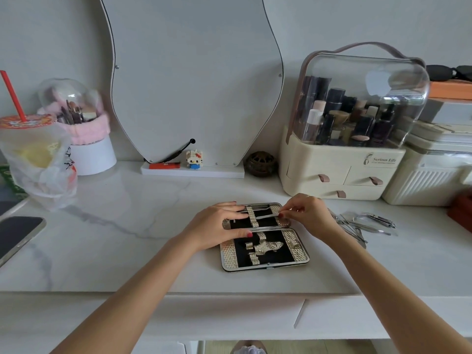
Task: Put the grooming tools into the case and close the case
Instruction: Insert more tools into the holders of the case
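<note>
case (265, 251) open | left hand (217, 226) on it | right hand (306, 213) pinches tool (267, 215) over it

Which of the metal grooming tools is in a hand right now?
The slim flat tool, pinched by the right hand over the case's far half; the other tools lie loose on the table.

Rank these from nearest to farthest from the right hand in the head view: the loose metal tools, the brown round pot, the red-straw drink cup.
1. Loose metal tools, just right of the right hand.
2. Brown round pot, behind it, by the mirror.
3. Red-straw drink cup, far left.
</note>
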